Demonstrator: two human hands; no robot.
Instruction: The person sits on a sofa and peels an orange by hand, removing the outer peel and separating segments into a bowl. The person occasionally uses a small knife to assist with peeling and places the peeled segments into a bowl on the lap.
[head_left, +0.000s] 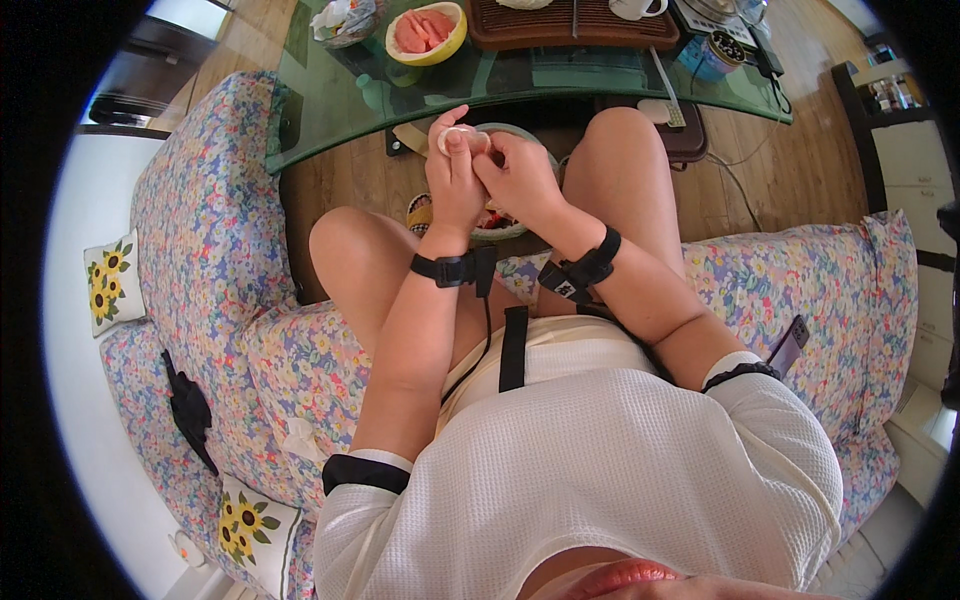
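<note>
Both hands meet above a round bin (504, 231) between my knees. My left hand (455, 176) holds a small pale pink piece with a whitish rim, perhaps a pomelo segment (474, 140), between thumb and fingers. My right hand (517, 174) is bent against the piece's near right side, its fingertips at the piece; whether they pinch it is hard to tell. Red and white scraps lie in the bin, partly hidden by the hands. On the glass table, a halved pomelo rind (455, 51) holds peeled pink flesh (424, 31).
The glass table's edge (525, 105) runs just beyond the hands. On it stand a brown tea tray (480, 37), a white cup (631, 7), a blue container (709, 64) and a bowl with crumpled plastic (346, 22). A phone (789, 345) rests on the flowered sofa (750, 277).
</note>
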